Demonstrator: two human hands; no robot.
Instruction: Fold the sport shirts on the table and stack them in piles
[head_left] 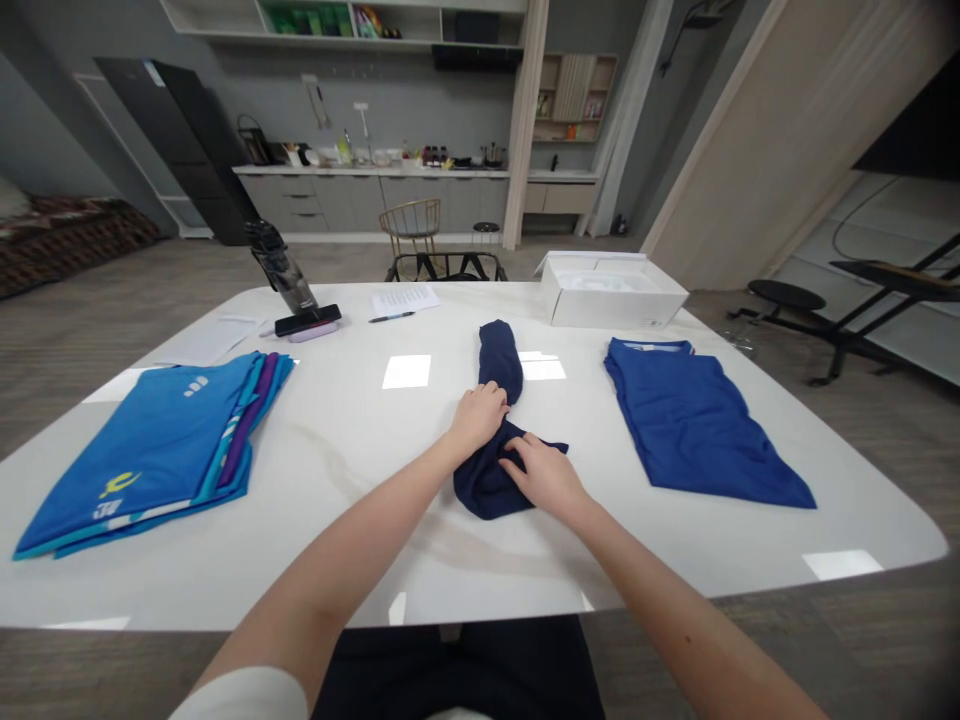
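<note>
A dark navy garment [499, 372], rolled into a narrow strip, lies in the middle of the white table [360, 440], running away from me. My left hand [477, 415] is closed on the strip's left side near its near end. My right hand [546, 474] rests on the bunched near end, its fingers pressed onto the cloth. A royal blue shirt [694, 420] lies flat to the right. A stack of light blue shirts [161, 445] with purple edges lies to the left.
A white open box [611, 290] stands at the far right of the table. A sheet of paper [405, 298] with a pen, a black phone [307, 320] and a dark bottle [281, 265] sit along the far edge. Chairs stand beyond the table.
</note>
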